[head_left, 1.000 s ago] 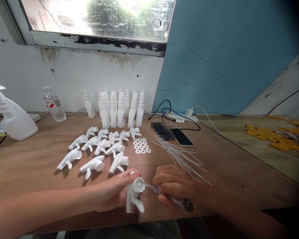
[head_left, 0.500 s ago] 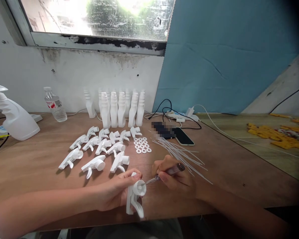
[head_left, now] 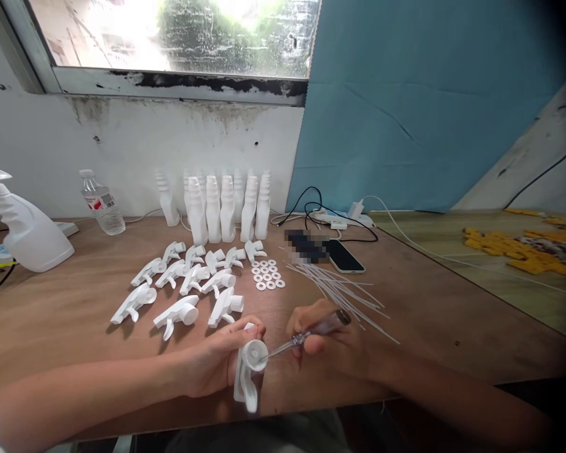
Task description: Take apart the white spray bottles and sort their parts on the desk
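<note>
Near the table's front edge, my left hand [head_left: 221, 358] is closed around a white trigger sprayer head [head_left: 248, 377], its round collar turned toward the right. My right hand [head_left: 330, 340] grips a screwdriver [head_left: 327, 323] with a clear, dark-ended handle. The metal shaft points left, and its tip is at the opening of the collar. Whether the tip touches the inside cannot be made out. Several more sprayer heads [head_left: 177, 314] lie in rows beyond my left hand. White ring washers [head_left: 268, 275] sit in a small grid beyond both hands.
Thin white tubes [head_left: 339, 292] lie beyond my right hand, near a phone [head_left: 345, 256]. White bottles [head_left: 212, 211] stand along the wall. A spray bottle [head_left: 35, 236] and a water bottle [head_left: 104, 204] are at left. Cables [head_left: 318, 207] run at the back; yellow pieces [head_left: 509, 245] lie right.
The sprayer head has shifted slightly left and turned, so its collar opening faces me more. My right hand has tilted the screwdriver, with its tip still at the collar.
</note>
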Available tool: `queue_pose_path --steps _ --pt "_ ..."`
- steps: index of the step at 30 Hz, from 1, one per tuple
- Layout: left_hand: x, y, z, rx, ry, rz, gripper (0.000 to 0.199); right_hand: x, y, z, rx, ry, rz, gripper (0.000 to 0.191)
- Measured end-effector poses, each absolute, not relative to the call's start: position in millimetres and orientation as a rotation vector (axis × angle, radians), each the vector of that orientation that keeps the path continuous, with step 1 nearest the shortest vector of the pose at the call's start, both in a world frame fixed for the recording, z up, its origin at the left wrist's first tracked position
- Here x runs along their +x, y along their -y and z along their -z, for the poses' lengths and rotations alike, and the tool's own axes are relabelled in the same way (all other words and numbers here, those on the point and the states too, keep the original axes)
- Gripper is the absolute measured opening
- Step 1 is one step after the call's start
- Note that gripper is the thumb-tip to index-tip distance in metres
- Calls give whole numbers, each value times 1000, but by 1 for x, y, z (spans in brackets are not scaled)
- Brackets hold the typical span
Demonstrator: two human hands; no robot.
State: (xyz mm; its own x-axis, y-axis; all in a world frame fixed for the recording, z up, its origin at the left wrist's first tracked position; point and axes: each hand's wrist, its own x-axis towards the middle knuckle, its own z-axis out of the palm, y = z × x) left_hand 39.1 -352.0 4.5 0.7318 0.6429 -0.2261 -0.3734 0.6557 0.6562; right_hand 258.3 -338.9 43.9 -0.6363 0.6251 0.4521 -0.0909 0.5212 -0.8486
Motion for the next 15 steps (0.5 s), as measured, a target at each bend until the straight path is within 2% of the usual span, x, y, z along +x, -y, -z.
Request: queue_pose_path --steps 3,7,11,15 --pt "40 352 -6 608 -478 -626 11 263 344 -42 -422 2100 -940 40" --pt "41 354 -9 618 -524 -648 13 264 341 -37 -268 2093 -682 10" --pt "45 357 -9 666 -551 -653 18 263 338 -44 -168 2104 -607 5" --pt "47 358 -10 673 -575 -652 23 262 342 -54 -158 2310 -361 11"
